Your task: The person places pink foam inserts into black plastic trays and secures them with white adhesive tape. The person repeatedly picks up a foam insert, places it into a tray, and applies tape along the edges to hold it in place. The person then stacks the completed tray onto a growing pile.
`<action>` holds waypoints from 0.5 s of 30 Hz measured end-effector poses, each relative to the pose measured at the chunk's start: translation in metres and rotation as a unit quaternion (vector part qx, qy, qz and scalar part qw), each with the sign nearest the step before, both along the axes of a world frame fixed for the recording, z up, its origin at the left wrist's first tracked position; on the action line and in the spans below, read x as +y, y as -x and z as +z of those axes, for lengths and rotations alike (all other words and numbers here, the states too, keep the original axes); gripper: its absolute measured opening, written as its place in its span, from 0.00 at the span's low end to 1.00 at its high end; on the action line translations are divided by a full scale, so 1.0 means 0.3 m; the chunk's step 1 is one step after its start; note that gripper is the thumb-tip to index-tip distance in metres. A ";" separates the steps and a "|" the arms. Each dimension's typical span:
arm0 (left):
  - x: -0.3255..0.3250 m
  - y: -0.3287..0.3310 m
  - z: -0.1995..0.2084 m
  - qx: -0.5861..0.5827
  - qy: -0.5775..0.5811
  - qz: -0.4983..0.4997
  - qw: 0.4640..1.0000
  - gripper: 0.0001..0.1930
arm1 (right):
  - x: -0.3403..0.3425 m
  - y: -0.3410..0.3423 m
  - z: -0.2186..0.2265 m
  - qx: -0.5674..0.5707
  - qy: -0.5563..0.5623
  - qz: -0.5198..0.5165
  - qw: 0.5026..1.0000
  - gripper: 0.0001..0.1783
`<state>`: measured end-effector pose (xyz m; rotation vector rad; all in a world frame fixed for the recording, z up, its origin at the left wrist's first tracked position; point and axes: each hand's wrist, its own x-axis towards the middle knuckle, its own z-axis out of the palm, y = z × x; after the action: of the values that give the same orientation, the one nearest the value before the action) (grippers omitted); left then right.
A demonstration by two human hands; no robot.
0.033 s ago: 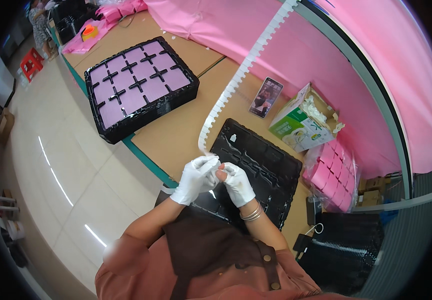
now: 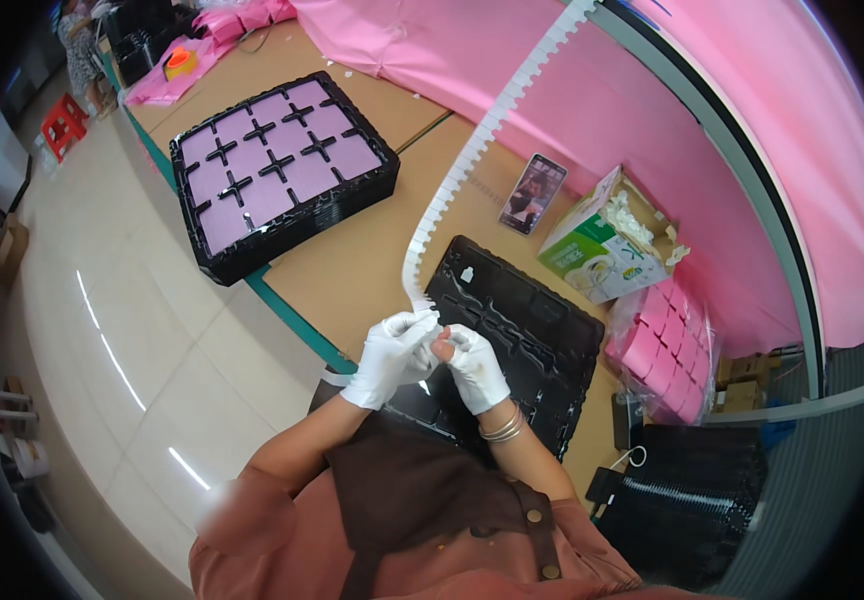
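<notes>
A long white strip [image 2: 467, 160] with a notched edge runs down from the top of the view to my hands. My left hand [image 2: 389, 357], in a white glove, pinches its lower end. Close beside it, my right hand [image 2: 478, 372] has thumb and fingers pressed together; a bare fingertip shows through its white glove. Whatever sits between those right fingers is too small to make out. Below both hands lies a black moulded plastic tray [image 2: 537, 330], partly hidden by my hands and apron. A small white tab [image 2: 467, 274] rests on its far left part.
Stacked black trays with pale purple sheets [image 2: 277, 160] stand at left on the brown tabletop [image 2: 322, 300]. Behind my right hand are a phone [image 2: 532, 195], an open green-white carton [image 2: 602, 245] of white scraps, and bagged pink pieces [image 2: 664, 350]. Black trays [image 2: 692, 500] stand lower right.
The strip's lower end bends slightly more and has shifted a little to the right near my left fingers. Both hands stay nearly in place.
</notes>
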<state>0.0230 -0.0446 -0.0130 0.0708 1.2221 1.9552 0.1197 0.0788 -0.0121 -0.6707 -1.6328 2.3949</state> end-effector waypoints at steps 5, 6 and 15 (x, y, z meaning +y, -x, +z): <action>-0.013 -0.024 -0.014 0.033 0.020 0.032 0.999 0.09 | -0.113 -0.009 0.038 0.076 -0.503 -0.157 0.847 0.06; -0.023 -0.014 -0.027 0.030 0.024 0.056 0.998 0.09 | -0.123 -0.013 0.055 0.078 -0.489 -0.142 0.857 0.06; -0.130 0.105 -0.067 0.055 0.064 0.159 0.984 0.10 | -0.059 -0.071 -0.071 -0.070 -0.536 0.117 0.834 0.08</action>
<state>-0.0084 -0.0836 -0.0332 -0.0900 1.5039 2.1615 0.1409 0.0611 -0.0333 -0.4084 -2.7809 1.1209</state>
